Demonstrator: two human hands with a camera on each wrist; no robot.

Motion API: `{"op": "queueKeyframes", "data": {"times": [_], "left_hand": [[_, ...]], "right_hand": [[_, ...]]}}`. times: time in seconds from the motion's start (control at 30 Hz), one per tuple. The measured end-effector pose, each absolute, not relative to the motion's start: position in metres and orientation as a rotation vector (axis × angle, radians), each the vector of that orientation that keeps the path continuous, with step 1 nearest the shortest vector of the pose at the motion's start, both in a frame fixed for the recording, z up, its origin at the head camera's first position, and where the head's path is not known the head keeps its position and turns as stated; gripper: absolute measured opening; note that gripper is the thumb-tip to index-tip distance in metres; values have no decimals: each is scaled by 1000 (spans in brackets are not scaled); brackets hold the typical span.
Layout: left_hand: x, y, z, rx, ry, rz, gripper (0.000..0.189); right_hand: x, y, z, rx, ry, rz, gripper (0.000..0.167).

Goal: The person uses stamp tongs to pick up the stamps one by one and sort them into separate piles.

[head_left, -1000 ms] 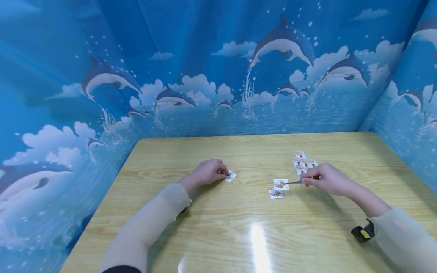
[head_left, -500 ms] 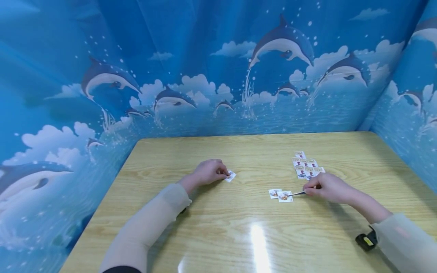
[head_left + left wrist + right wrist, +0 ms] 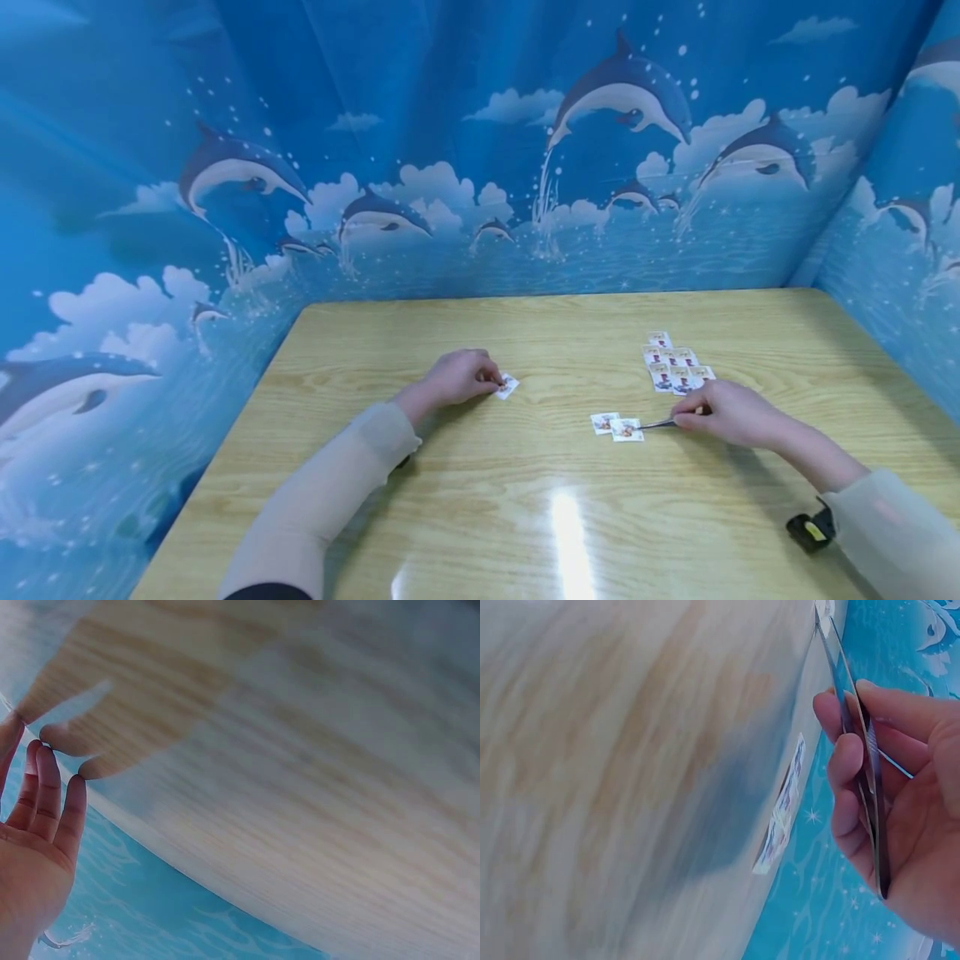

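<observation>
In the head view, my left hand (image 3: 467,377) rests its fingertips at the near edge of a small white picture card (image 3: 508,386) lying on the table. The left wrist view shows several fingers of it mostly straight, tips on the wood; the card is out of sight there. Between thumb and fingers, my right hand (image 3: 731,412) holds metal tweezers (image 3: 866,742). Their tips (image 3: 639,427) reach a picture card (image 3: 627,430), which slightly overlaps another card (image 3: 603,422) to its left. In the right wrist view the tweezer arms stand slightly apart near the tips.
Beyond my right hand, several picture cards (image 3: 670,360) lie in staggered, touching rows on the wooden table (image 3: 480,500). A blue dolphin curtain (image 3: 450,167) hangs along the table's back and sides. A bright reflection shines on the near tabletop.
My right hand has drawn the tweezers and card toward me and slightly right, so the card now lies beside the other one rather than behind it. My left hand has stayed put.
</observation>
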State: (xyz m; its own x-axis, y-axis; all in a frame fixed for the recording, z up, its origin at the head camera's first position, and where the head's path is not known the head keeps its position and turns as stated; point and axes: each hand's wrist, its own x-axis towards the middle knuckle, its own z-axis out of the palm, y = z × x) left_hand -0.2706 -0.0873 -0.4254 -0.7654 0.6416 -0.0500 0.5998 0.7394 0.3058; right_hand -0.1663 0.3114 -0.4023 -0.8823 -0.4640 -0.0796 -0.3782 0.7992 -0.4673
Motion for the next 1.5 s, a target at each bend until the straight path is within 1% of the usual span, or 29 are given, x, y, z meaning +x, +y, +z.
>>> {"op": "queueKeyframes", "data": {"times": [0.27, 0.47, 0.67, 1.0, 1.3, 1.5], "left_hand": [[-269, -87, -422, 1001, 2792, 415, 4], [-268, -86, -419, 1005, 2791, 405, 5], [-267, -86, -418, 999, 2783, 425, 4], [-268, -90, -426, 1012, 2795, 447, 4], [-268, -90, -425, 1023, 2791, 460, 4], [-270, -88, -425, 1025, 2783, 441, 6]], "right_hand": [[-166, 320, -397, -597, 2829, -725, 16], [-174, 305, -387, -611, 2839, -725, 20], [-192, 278, -380, -701, 2804, -770, 16], [-227, 233, -381, -771, 2695, -874, 24], [-249, 211, -394, -887, 2735, -777, 22], [-260, 202, -400, -846, 2730, -765, 25]]}}
